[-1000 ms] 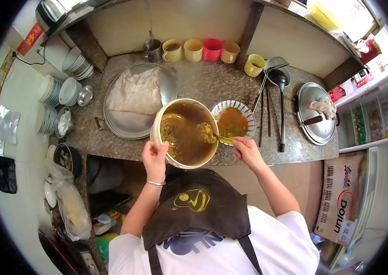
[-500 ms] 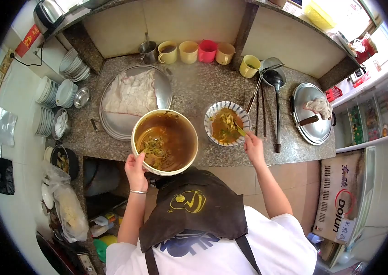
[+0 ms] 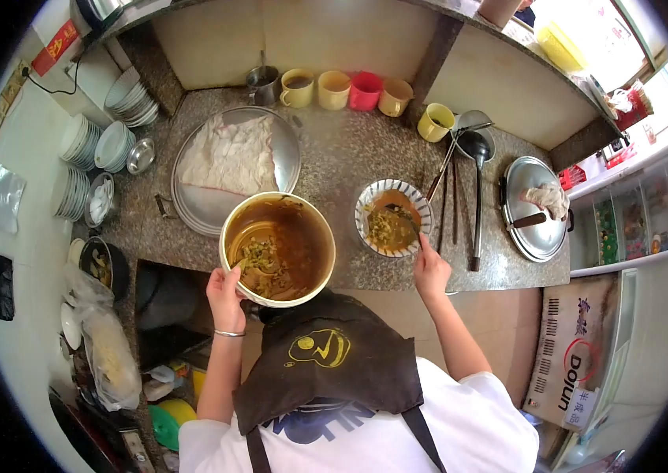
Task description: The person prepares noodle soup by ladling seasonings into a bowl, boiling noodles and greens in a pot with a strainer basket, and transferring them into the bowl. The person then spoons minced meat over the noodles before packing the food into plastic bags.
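Note:
My left hand [image 3: 226, 301] grips the lower left rim of a large cream-rimmed tub [image 3: 328, 260]. The tub is tilted, so its brown inner wall shows, with chopped greenish-yellow vegetables [image 3: 259, 264] inside. To the right, my right hand [image 3: 432, 272] is closed around the handle of a spoon [image 3: 407, 216]; most of the handle is hidden by the fingers. The spoon's head lies in a striped white bowl [image 3: 427, 211] on the counter. That bowl holds brownish soup and chopped vegetables.
Behind the tub, a round metal tray [image 3: 287, 150] carries a pale sheet of dough or meat. Yellow and pink mugs [image 3: 365, 91] line the back wall. A black ladle [image 3: 477, 189] and chopsticks lie right of the bowl, near a lidded pot [image 3: 537, 236]. Stacked plates [image 3: 74, 193] stand left.
The spoon's head has moved toward the back of the bowl, and more chopped vegetables show there. The tub is still in my left hand. The whole view has shifted slightly.

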